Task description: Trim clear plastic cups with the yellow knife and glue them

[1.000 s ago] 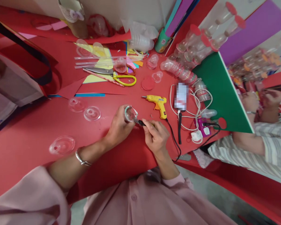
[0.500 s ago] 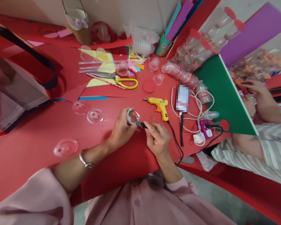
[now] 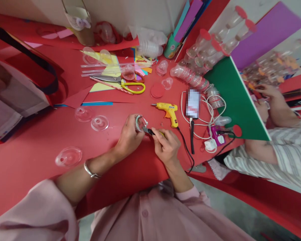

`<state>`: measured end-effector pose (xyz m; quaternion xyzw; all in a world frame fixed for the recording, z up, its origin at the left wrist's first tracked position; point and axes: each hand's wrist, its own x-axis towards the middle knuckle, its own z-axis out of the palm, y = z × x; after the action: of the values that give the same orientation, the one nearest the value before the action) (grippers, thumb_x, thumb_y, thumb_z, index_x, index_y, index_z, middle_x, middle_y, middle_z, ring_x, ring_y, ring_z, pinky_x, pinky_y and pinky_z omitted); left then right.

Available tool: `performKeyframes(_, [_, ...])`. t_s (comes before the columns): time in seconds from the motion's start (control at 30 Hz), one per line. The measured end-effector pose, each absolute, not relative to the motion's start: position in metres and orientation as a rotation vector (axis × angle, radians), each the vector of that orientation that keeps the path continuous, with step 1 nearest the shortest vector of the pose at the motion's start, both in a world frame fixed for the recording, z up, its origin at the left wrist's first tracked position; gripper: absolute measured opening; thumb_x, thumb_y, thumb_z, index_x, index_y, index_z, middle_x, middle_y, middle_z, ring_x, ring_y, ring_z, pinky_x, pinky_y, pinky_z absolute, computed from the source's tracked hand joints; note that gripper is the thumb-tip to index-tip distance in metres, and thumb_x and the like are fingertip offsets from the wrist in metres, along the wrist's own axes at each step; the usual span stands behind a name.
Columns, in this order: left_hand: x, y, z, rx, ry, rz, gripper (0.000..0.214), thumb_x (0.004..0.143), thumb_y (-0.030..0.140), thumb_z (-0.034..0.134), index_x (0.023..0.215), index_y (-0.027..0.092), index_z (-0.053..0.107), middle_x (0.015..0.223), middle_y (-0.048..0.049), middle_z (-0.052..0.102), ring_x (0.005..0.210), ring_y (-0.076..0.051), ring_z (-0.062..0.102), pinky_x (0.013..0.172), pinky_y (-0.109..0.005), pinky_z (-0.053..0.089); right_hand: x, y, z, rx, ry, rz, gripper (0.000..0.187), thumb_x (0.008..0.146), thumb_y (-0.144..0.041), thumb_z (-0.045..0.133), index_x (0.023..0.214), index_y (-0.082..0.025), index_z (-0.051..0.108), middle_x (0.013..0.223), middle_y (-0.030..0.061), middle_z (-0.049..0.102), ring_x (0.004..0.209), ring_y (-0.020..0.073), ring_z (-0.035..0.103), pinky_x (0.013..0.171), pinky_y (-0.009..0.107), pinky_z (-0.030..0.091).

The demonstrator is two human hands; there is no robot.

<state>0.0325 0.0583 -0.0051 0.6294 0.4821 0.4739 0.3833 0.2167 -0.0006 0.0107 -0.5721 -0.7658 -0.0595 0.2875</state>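
Clear plastic is showing between the fingertips (image 3: 136, 124) of the left hand (image 3: 127, 139), which are clamping round a small cup (image 3: 141, 122) and holding it just above the table (image 3: 40, 140), near its front edge. The right hand (image 3: 167, 147) is pinching its fingers together on a thin tool (image 3: 150, 131) with a dark tip, and that tip is touching the cup's lower side; what sort of tool it is cannot be told. A bangle (image 3: 89, 170) is sitting on the left wrist.

Just beyond the hands a yellow glue gun (image 3: 168, 109) is lying on its side, its black cord (image 3: 187, 147) running past the right hand and over the table edge. Right of the gun a phone (image 3: 192, 103) is lying among white cables (image 3: 210, 113), with a purple plug (image 3: 217, 134) near them. Left of the left hand two clear discs (image 3: 99, 123) are lying side by side, and a third disc (image 3: 68, 156) is lying nearer the person.

Farther back, scissors (image 3: 120, 82) with yellow handles are resting on coloured paper (image 3: 102, 86), a red circle (image 3: 157, 90) is lying flat to their right, and a stack (image 3: 190, 75) of clear cups is lying beside a green board (image 3: 237, 97). Beyond the board another person in a striped sleeve (image 3: 278, 160) is working with one hand (image 3: 266, 90) raised.
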Motion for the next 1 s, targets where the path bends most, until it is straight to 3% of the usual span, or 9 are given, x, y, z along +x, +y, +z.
performKeyframes(0.4, [0.032,0.059,-0.004,1.600,1.269,1.183,0.030,0.089,0.014,0.066,0.117,0.019,0.056,0.097,-0.0040,0.069,0.083,-0.015,0.066,0.081,-0.031,0.056,0.222,0.001,0.007,-1.515,-1.989,-0.182,0.029,0.102,-0.025,0.067,0.128,-0.027,0.078,0.104,0.0071,0.079,0.091,0.0171,0.071,0.084,0.031,0.053])
performKeyframes(0.7, [0.028,0.060,0.006,1.474,1.232,1.081,0.036,0.079,0.014,0.073,0.111,0.020,0.057,0.092,-0.0015,0.069,0.071,-0.012,0.063,0.062,-0.023,0.051,0.223,0.002,0.006,-1.511,-1.974,-0.123,0.029,0.103,-0.025,0.065,0.128,-0.029,0.078,0.104,0.0066,0.078,0.093,0.0181,0.071,0.084,0.032,0.054])
performKeyframes(0.87, [0.027,0.061,0.008,1.379,1.114,1.087,0.058,0.069,0.032,0.094,0.111,0.021,0.057,0.092,-0.0002,0.069,0.072,-0.013,0.064,0.063,-0.024,0.053,0.222,0.001,0.009,-1.532,-1.966,-0.073,0.030,0.105,-0.026,0.061,0.130,-0.029,0.078,0.104,0.0077,0.077,0.095,0.0192,0.072,0.085,0.033,0.056])
performKeyframes(1.0, [0.029,0.063,0.006,1.367,1.189,1.138,0.059,0.067,0.042,0.099,0.101,0.021,0.056,0.086,0.0009,0.069,0.073,-0.014,0.066,0.067,-0.027,0.055,0.220,0.001,0.012,-1.526,-1.968,-0.053,0.030,0.105,-0.027,0.061,0.131,-0.028,0.077,0.103,0.0072,0.077,0.095,0.0188,0.072,0.085,0.033,0.056])
